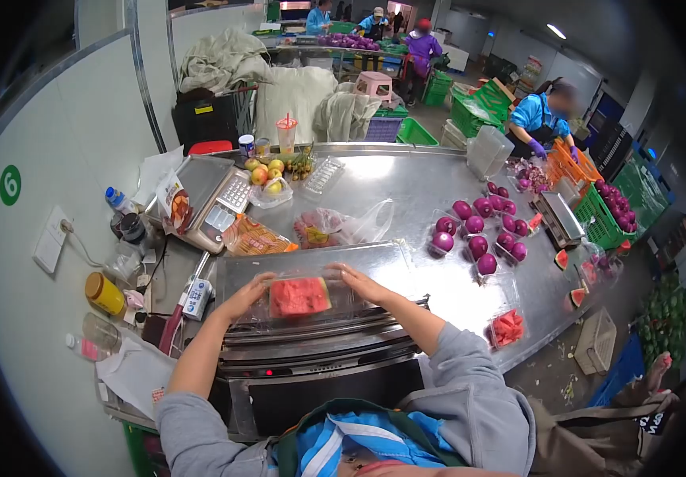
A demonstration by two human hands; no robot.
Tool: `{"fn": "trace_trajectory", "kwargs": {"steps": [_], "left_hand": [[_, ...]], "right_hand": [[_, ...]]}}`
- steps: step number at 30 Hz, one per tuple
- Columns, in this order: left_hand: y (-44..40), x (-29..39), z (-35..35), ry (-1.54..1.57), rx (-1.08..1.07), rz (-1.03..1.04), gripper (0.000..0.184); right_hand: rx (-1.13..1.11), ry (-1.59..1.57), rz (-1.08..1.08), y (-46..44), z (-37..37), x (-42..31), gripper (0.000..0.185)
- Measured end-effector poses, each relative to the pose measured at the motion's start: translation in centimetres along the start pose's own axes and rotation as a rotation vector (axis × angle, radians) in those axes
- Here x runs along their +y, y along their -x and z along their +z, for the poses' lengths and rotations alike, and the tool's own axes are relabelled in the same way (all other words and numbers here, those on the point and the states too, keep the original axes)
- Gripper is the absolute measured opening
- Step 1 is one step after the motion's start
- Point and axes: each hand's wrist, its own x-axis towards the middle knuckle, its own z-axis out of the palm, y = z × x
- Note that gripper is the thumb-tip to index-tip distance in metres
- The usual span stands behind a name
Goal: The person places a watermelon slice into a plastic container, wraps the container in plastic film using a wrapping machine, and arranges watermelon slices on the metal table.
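A block of red watermelon with a strip of rind at its right edge lies under what looks like clear film, on the wrapping machine in front of me. My left hand is at its left side, fingers stretched toward it. On the other side, my right hand reaches in with its fingers extended, near the block's upper right corner. Both hands seem to touch the clear film, though its edges are hard to make out. Whether a tray sits beneath the watermelon I cannot tell.
Packed purple onions and a box of watermelon pieces stand right on the steel table. A weighing scale, apples and a plastic bag sit beyond the machine. A co-worker bends over an orange crate.
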Motion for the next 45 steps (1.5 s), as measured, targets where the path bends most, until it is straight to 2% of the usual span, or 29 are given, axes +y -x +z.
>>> {"fn": "trace_trajectory", "kwargs": {"steps": [1,3,4,5,7,8,11,13,15,18,20,23,24,25,26,27,29,31,34,35,36,38,39,40,42,43,45], "left_hand": [[0.3,0.4,0.3,0.027,-0.013,0.023,0.049],[0.7,-0.1,-0.1,0.133,-0.045,-0.053,0.048],[1.2,-0.6,-0.5,0.237,-0.07,-0.124,0.048],[0.4,-2.7,-1.0,0.252,-0.04,-0.049,0.047],[0.3,-2.4,-1.0,0.345,-0.016,-0.11,0.046],[0.3,-2.3,-1.1,0.432,0.01,-0.158,0.046],[1.1,0.6,0.4,0.395,0.146,-0.116,0.046],[3.7,4.1,1.9,0.366,0.161,-0.134,0.048],[6.4,8.0,3.9,0.298,0.138,-0.139,0.054],[10.7,6.6,6.5,0.333,0.082,-0.201,0.056],[13.9,4.0,8.8,0.5,0.121,-0.265,0.058],[16.8,-1.1,11.3,0.683,0.122,-0.504,0.057],[16.6,-3.0,11.6,0.689,0.125,-0.513,0.057],[16.3,-4.9,12.0,0.651,0.121,-0.61,0.056],[16.3,-6.4,12.4,0.611,0.115,-0.708,0.055],[16.4,-7.3,12.7,0.614,0.116,-0.717,0.055],[16.3,-8.3,13.3,0.54,0.248,-0.758,0.048],[17.6,-8.3,13.7,0.632,0.225,-0.74,0.047],[20.3,-6.7,15.1,0.792,0.184,-0.681,0.042],[21.1,-6.3,15.5,0.855,0.16,-0.652,0.04],[21.5,-6.3,15.4,0.86,0.161,-0.658,0.04],[22.3,-6.2,14.8,0.565,0.136,-0.625,0.036],[22.4,-5.9,14.8,0.474,0.217,-0.61,0.026],[22.7,-5.3,14.6,0.473,0.209,-0.613,0.026],[23.3,-4.4,14.2,-0.026,0.183,-0.567,0.019],[23.7,-4.9,14.7,0.052,0.333,-0.552,0.019],[24.1,-4.7,15.1,0.028,0.407,-0.513,0.021]], "right_hand": [[0.001,-0.001,0.003,0.6,0.6,-1.3,0.062],[0.026,-0.061,0.215,1.6,1.4,-2.9,0.061],[0.028,-0.067,0.222,1.6,1.2,-2.2,0.061],[0.067,-0.115,0.238,1.1,0.8,-0.8,0.06],[0.189,-0.099,0.262,0.2,0.4,1.6,0.06],[0.131,-0.225,0.288,0.3,0.1,0.6,0.059],[0.114,-0.369,0.32,0.7,1.2,-3.4,0.059],[0.089,-0.357,0.32,2.4,3.1,-7.8,0.064],[0.068,-0.371,0.348,4.1,4.3,-8.7,0.064],[-0.012,-0.423,0.421,8.8,6.7,-8.6,0.055],[-0.023,-0.532,0.527,11.8,9.0,-7.7,0.057],[0.023,-0.67,0.737,14.7,11.6,-4.4,0.059],[0.041,-0.67,0.801,15.2,12.1,-2.4,0.059],[0.081,-0.673,0.779,15.6,12.4,0.2,0.057],[0.076,-0.683,0.869,15.5,12.5,1.8,0.058],[0.063,-0.671,0.886,15.5,12.6,2.0,0.058],[0.05,-0.655,0.902,15.7,12.7,2.0,0.058],[0.13,-0.757,0.771,17.5,13.5,2.1,0.054],[0.116,-0.841,0.686,21.4,14.8,3.4,0.049],[0.226,-0.713,0.764,22.1,15.4,2.9,0.038],[0.225,-0.716,0.772,22.9,15.7,3.2,0.038],[0.241,-0.457,0.609,24.0,16.6,3.4,0.027],[0.338,-0.49,0.606,24.1,16.9,2.6,0.02],[0.431,-0.521,0.616,24.3,17.3,2.4,0.021],[0.54,-0.559,0.595,24.7,17.8,3.7,0.024],[0.54,-0.557,0.595,24.9,18.1,4.3,0.024],[0.722,-0.536,0.548,24.4,18.9,4.2,0.028]]}}
